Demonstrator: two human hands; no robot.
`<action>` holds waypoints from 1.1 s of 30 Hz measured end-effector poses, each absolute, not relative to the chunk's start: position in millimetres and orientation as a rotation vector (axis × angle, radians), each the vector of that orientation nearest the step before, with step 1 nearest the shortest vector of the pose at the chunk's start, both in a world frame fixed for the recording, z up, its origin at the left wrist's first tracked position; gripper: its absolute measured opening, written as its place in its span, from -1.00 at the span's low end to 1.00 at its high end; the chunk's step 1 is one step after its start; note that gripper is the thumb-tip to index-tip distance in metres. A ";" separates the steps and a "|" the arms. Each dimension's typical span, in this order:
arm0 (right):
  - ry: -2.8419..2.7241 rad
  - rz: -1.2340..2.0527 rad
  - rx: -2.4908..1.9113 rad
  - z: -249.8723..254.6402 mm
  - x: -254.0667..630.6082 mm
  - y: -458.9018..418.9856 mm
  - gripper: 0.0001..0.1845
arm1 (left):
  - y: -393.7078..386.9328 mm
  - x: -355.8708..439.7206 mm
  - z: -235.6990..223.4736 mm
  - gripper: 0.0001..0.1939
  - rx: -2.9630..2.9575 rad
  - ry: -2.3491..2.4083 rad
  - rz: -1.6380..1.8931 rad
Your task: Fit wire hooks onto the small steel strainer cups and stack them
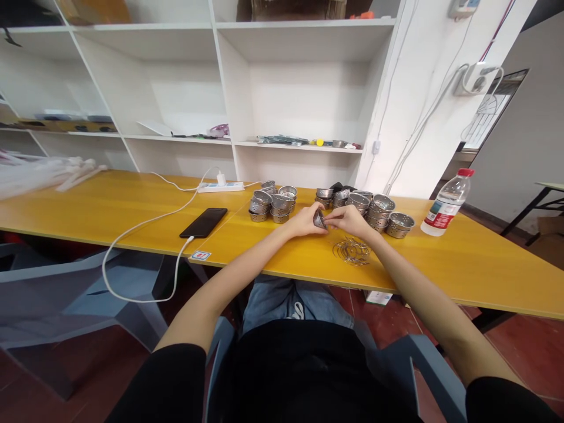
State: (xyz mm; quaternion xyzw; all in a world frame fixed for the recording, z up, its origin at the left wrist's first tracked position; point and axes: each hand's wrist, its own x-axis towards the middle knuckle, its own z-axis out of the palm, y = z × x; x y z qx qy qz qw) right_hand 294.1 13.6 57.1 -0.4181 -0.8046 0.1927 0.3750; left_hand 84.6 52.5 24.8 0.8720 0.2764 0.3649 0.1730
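Note:
A small metal strainer basket (319,220) is tilted on its side above the table, its opening toward the right. My left hand (306,221) is closed around it from the left. The fingers of my right hand (348,222) are pinched together at the basket's opening; whatever lies between them is too small to make out. Just below my right hand, a loose pile of thin wire rings (351,251) lies on the table. Perforated strainer baskets (271,203) stand stacked beyond my left hand. More stacked baskets (379,211) stand behind and right of my right hand.
On the yellow table (440,264), a black phone (204,223) with a white cable lies to the left. A white power strip (220,187) sits at the back. A water bottle (447,202) with a red cap stands at the right. White shelves (304,100) rise behind.

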 end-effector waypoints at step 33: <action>-1.988 0.118 -0.908 47.1 290.9 21.9 -0.38 | 36.7 73.3 54.3 -0.45 2.552 0.939 1.522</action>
